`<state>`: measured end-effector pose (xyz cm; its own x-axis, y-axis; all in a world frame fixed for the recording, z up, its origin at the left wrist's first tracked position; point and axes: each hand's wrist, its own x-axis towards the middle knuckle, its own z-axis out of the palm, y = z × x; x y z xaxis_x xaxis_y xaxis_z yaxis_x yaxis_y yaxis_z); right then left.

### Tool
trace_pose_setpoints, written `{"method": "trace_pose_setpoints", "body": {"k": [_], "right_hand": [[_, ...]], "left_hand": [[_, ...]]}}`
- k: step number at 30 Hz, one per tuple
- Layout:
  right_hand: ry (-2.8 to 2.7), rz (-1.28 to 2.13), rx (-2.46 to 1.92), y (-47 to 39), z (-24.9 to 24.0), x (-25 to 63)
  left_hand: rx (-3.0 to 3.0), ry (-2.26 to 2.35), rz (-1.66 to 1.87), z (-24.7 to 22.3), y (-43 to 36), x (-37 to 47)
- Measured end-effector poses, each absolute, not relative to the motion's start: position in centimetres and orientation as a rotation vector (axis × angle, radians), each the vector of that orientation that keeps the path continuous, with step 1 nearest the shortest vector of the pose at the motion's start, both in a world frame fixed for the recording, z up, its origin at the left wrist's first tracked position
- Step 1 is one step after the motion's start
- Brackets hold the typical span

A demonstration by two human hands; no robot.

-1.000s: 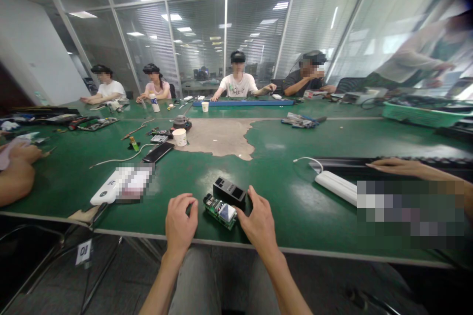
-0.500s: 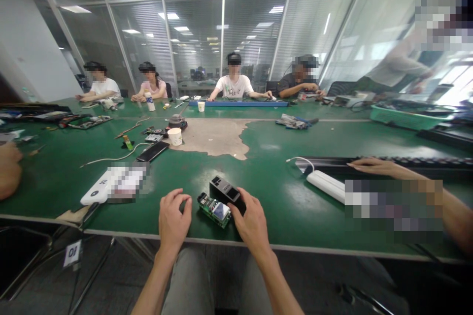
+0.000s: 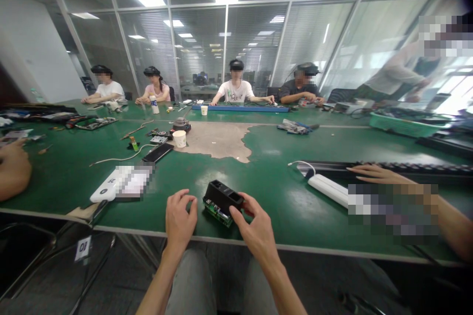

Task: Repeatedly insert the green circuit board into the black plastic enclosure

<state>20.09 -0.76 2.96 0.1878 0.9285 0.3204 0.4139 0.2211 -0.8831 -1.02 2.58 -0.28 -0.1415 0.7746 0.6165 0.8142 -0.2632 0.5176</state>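
A black casing (image 3: 226, 194) is tilted over a green circuit board (image 3: 217, 212) near the table's front edge, covering much of it. My right hand (image 3: 254, 221) grips the casing's right end between thumb and fingers. Left of the board, my left hand (image 3: 181, 216) rests with curved fingers apart, touching neither part and holding nothing.
A white power bank (image 3: 107, 184) lies left, beyond it a black phone (image 3: 158, 152) and paper cup (image 3: 180, 139). To the right are a white bar-shaped device (image 3: 328, 190) and another person's hand (image 3: 380, 175). More people sit across the green table (image 3: 269, 157).
The black casing has moved from behind the board to above it, carried by my right hand. My left hand stays beside the board. The view has shifted slightly.
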Motion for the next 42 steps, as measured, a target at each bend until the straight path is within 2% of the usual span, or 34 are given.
{"method": "trace_pose_setpoints", "body": {"k": [7,15,24,42], "right_hand": [[-1.555,0.387,-1.473,-1.2,3.0,19.3],[-1.701,0.298,-1.501,-1.6,3.2,19.2],[-1.694,0.313,-1.473,-2.2,0.9,20.0],[-1.646,0.328,-1.438,-2.1,0.7,19.6]], "left_hand": [[-2.045,-1.887,-1.406,-0.1,2.4,-1.1],[-2.047,-1.878,-1.435,0.0,2.4,-1.1],[-2.043,-1.878,-1.432,0.0,2.5,-1.0],[-2.065,-1.896,-1.369,0.1,2.5,-0.7]]}}
